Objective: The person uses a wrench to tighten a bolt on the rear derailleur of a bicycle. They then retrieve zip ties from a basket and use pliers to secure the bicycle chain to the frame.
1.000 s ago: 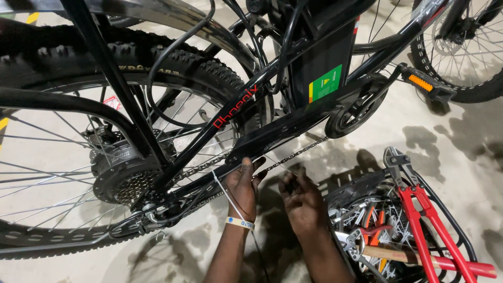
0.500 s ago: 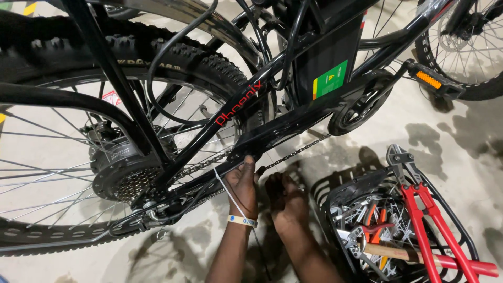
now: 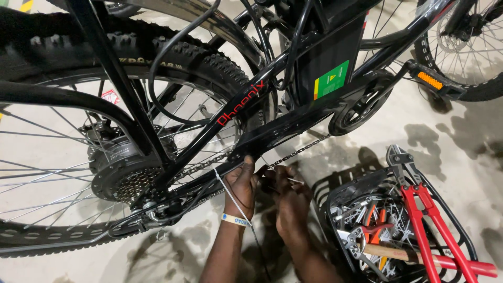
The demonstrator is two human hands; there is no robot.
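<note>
A black bicycle frame with red lettering fills the view, its rear wheel and cassette at the left. My left hand grips the underside of the chain stay, where a white cable tie hangs down across my wrist. My right hand is right beside it, fingers closed on a small thin metal tool near the chain. What the fingertips pinch is partly hidden. A white band sits on my left wrist.
A black wire basket at the lower right holds red bolt cutters, a wooden-handled hammer, pliers and several spanners. A pedal with an orange reflector sticks out right. Another bicycle wheel stands at the top right. The floor is blotched concrete.
My right hand has moved left and up, closing in beside my left hand at the chain stay. The left hand has stayed on the frame.
</note>
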